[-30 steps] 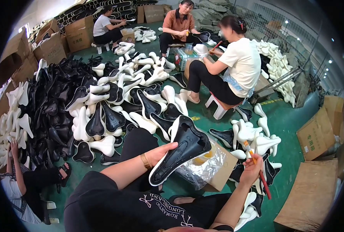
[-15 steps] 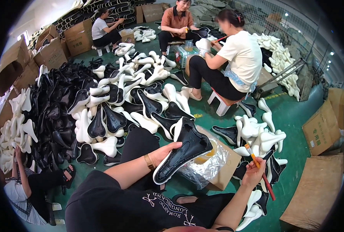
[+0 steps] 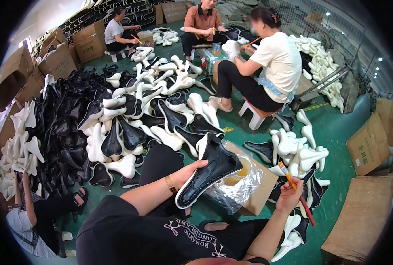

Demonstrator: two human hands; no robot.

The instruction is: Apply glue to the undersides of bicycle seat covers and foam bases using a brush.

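My left hand [image 3: 187, 172], a gold band at its wrist, grips a bicycle saddle [image 3: 212, 170] by its side edge. The saddle is tilted, its black hollow underside showing and a white foam rim around it. Out to the right, my right hand [image 3: 290, 196] is closed around a paintbrush [image 3: 307, 211] with a red and orange handle, its pale bristles pointing up and away from the saddle. Partly hidden behind the saddle is a cardboard box [image 3: 260, 190] covered with clear plastic film [image 3: 225, 196]. A container of yellowish stuff [image 3: 245, 171] sits on it.
Black saddle bases [image 3: 59, 119] and white foam saddle pads [image 3: 165, 139] lie heaped ahead and to the left. More saddles [image 3: 300, 154] are piled at right. A person on a stool [image 3: 273, 66] sits close ahead; others work farther back and at lower left. Cartons [image 3: 368, 145] edge the floor.
My hands, the saddle and the brush have hardly moved. At the far left, a seated person's arm has come down, and a brush now shows in that hand.
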